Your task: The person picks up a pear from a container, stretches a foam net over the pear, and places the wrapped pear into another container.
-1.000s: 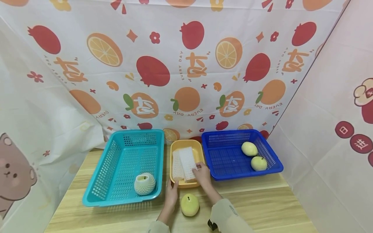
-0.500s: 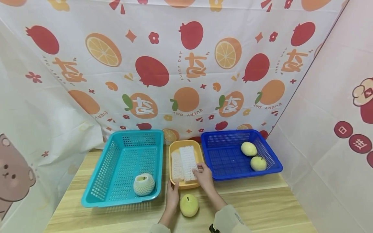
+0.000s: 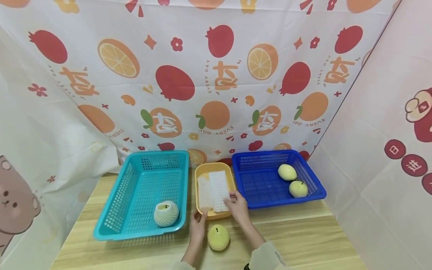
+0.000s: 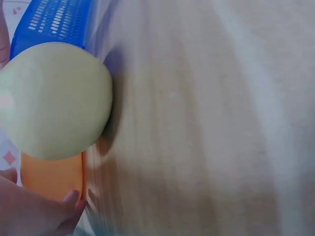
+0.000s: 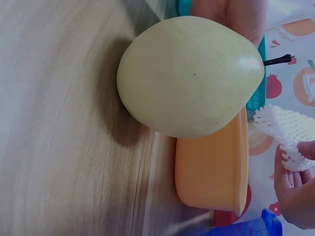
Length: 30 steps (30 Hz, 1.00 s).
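My right hand point(image 3: 237, 209) pinches the near right edge of a white foam fruit net point(image 3: 218, 190). In the right wrist view, the thumb presses the net point(image 5: 288, 125) against the fingers. A second, flat foam net point(image 3: 204, 193) lies beside it in the yellow-orange plastic basket point(image 3: 215, 164). My left hand point(image 3: 197, 227) grips this basket's near left corner, with the thumb at the rim. A yellow-green pear point(image 3: 218, 237) stands stem up on the table between my forearms. The pear point(image 5: 192, 76) blocks part of both wrist views.
At the left, a teal basket point(image 3: 141, 235) holds a pear in a foam net point(image 3: 166, 213). On the right, a blue basket point(image 3: 256, 183) contains two bare pears point(image 3: 293, 180). Fruit-printed cloth point(image 3: 216, 75) hangs behind the wooden table point(image 3: 297, 232).
The foam net in my right hand has shifted slightly right, apart from the other net, and its end over the basket has straightened. My left hand stays at the basket corner.
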### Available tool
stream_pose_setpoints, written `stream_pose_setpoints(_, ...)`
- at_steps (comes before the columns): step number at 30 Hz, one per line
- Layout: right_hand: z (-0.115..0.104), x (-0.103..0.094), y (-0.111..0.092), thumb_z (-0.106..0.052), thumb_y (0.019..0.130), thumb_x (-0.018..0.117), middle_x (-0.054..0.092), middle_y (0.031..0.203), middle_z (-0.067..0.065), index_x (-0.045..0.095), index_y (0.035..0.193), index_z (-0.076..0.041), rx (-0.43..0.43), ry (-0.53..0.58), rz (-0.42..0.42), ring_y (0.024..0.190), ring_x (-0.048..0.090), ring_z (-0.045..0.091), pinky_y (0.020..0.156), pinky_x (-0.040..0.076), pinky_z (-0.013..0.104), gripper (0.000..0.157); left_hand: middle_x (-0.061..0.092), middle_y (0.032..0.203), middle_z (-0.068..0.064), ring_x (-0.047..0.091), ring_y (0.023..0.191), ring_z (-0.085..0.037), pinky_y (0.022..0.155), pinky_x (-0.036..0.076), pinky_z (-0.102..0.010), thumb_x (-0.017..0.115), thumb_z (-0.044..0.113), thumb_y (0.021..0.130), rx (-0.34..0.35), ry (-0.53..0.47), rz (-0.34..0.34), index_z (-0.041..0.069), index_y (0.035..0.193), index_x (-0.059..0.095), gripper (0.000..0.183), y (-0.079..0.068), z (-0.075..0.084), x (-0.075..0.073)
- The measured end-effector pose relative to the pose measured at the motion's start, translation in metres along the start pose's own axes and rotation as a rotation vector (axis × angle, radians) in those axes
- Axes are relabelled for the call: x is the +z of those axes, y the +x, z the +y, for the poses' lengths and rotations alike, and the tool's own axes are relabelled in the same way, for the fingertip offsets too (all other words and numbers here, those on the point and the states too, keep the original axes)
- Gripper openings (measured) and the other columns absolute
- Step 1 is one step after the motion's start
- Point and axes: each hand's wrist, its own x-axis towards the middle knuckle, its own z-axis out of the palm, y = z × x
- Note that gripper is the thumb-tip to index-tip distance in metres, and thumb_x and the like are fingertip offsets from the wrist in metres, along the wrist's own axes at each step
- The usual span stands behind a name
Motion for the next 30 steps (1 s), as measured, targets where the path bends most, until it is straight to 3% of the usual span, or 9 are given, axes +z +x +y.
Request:
stream_pose_setpoints(4,-0.002,-0.002,-0.004,-0.010,0.080,0.070,0.061,0.091,0.011,0.058,0.100,0.003,-0.004,0.030,-0.011,0.081,0.060,0.024,0.061,0.051,0.030,0.026,0.048,0.115,-0.035,0.047,0.109,-0.045,0.087,0.043,-0.048,0.055,0.020,0.094,0.009,0.040,0.059,-0.013,0.119,0.039,0.045,-0.008,-0.002,-0.003)
stream_pose_setpoints(7,-0.006,-0.004,-0.008,-0.009,0.081,0.070,0.061,0.092,0.010,0.058,0.101,0.003,0.000,0.053,-0.024,0.080,0.060,0.023,0.060,0.050,0.027,0.026,0.056,0.098,-0.025,0.054,0.093,-0.035,0.077,0.047,-0.041,0.057,0.022,0.093,0.014,0.118,0.102,-0.009,0.107,0.047,0.035,-0.014,-0.003,-0.006)
stream_pose_setpoints(12,-0.027,-0.011,-0.021,-0.003,0.082,0.067,0.061,0.094,0.016,0.056,0.101,0.007,-0.017,0.112,-0.071,0.081,0.059,0.027,0.061,0.049,0.025,0.024,0.048,0.074,-0.005,0.045,0.068,-0.017,0.059,0.038,-0.030,0.054,0.021,0.094,-0.003,0.233,0.099,-0.002,0.088,0.055,0.024,-0.026,0.000,-0.013)
stream_pose_setpoints(15,-0.041,-0.015,-0.031,-0.001,0.083,0.064,0.060,0.094,0.017,0.055,0.102,0.010,-0.036,0.128,-0.102,0.082,0.058,0.028,0.062,0.048,0.024,0.024,0.045,0.067,-0.003,0.041,0.061,-0.014,0.055,0.036,-0.028,0.049,0.019,0.096,-0.015,0.187,0.064,-0.003,0.085,0.056,0.026,-0.032,0.006,-0.017)
stream_pose_setpoints(19,-0.045,-0.018,-0.036,-0.001,0.083,0.064,0.060,0.089,0.012,0.056,0.102,0.009,-0.053,0.138,-0.135,0.079,0.056,0.019,0.062,0.047,0.022,0.022,0.041,0.060,0.000,0.038,0.052,-0.011,0.047,0.035,-0.023,0.045,0.019,0.097,-0.052,0.038,0.013,-0.005,0.084,0.054,0.029,-0.037,0.020,-0.022)
stream_pose_setpoints(22,-0.039,-0.019,-0.037,0.001,0.083,0.062,0.060,0.087,0.009,0.057,0.101,0.009,-0.069,0.162,-0.166,0.078,0.054,0.014,0.063,0.046,0.022,0.020,0.044,0.062,-0.001,0.043,0.054,-0.010,0.049,0.041,-0.021,0.043,0.021,0.098,-0.051,-0.058,-0.103,-0.006,0.087,0.055,0.032,-0.039,0.035,-0.024)
stream_pose_setpoints(26,-0.035,-0.019,-0.039,0.004,0.083,0.057,0.059,0.088,0.007,0.057,0.101,0.009,-0.091,0.200,-0.229,0.080,0.054,0.011,0.066,0.047,0.023,0.018,0.056,0.078,-0.005,0.055,0.072,-0.017,0.066,0.049,-0.028,0.041,0.024,0.099,-0.017,-0.089,-0.381,-0.012,0.105,0.054,0.038,-0.043,0.053,-0.026)
stream_pose_setpoints(30,-0.039,-0.020,-0.044,0.008,0.085,0.052,0.059,0.094,0.006,0.057,0.101,0.009,-0.102,0.226,-0.291,0.083,0.053,0.010,0.068,0.046,0.023,0.017,0.060,0.098,-0.009,0.057,0.089,-0.025,0.079,0.047,-0.036,0.041,0.022,0.098,-0.009,-0.091,-0.621,-0.014,0.123,0.044,0.044,-0.048,0.061,-0.026)
